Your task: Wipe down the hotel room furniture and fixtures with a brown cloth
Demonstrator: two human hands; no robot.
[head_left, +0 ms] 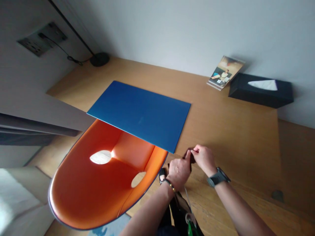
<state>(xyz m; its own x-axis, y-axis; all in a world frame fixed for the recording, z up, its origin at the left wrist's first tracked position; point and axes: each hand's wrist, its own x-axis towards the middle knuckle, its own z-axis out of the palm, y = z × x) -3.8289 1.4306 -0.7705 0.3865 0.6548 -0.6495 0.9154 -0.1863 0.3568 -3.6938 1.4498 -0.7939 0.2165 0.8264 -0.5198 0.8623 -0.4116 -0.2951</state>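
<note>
Pinching: the left hand (179, 170) is clamped on a small brown piece (192, 159), thumb laid along its upper side and the other fingers curled in under it
Right hand: fingertips of the right hand (204, 158) drawn together on the same piece, close against the left thumb
Brown piece, place: between the two hands, by the near edge of the counter (236, 131) and just beside the blue mat's (140, 111) near right corner; whether it touches the wood I can't tell from here
Brown piece, handling: I'd judge it light and soft, cloth or thin leather perhaps, giving under the fingers, hardly fragile and not very slippery
Brown piece, hold: best taken by a free edge, thumb against fingertip, as a loose middle would likely fold or sag
Brown piece, looks: dark brown, almost black in shadow, dull, uneven in outline; mostly covered by the fingers, so its full shape is hidden
Wrists: a bracelet (170, 185) on the left, a dark watch (218, 177) on the right
Chair: an orange chair (86, 186) stands to the left of the hands
</note>
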